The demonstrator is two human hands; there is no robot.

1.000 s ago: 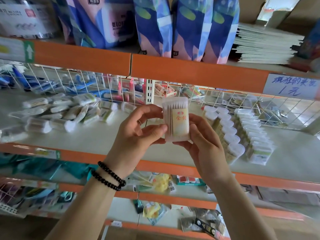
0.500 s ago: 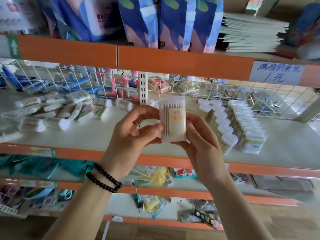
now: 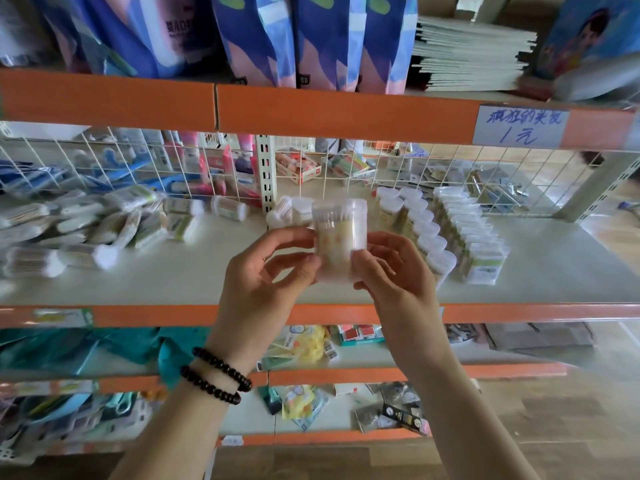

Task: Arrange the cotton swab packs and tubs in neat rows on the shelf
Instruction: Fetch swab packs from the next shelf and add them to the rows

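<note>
Both hands hold one clear round plastic tub of cotton swabs (image 3: 339, 237) upright in the air, in front of the white shelf with the orange edge (image 3: 554, 271). The left hand (image 3: 266, 282) pinches its left side and the right hand (image 3: 394, 282) pinches its right side. The tub looks blurry, with a yellowish label and white swab tips on top. Neat rows of white-capped tubs (image 3: 426, 230) stand just behind on the right. A messy pile of swab packs (image 3: 104, 226) lies on the left.

An orange-edged metal rack (image 3: 339, 112) fills the scene, with a white wire grid (image 3: 398, 168) at the far side. A handwritten price label (image 3: 521, 128) sits upper right. Wooden floor (image 3: 571, 427) shows at the lower right, in soft daylight.
</note>
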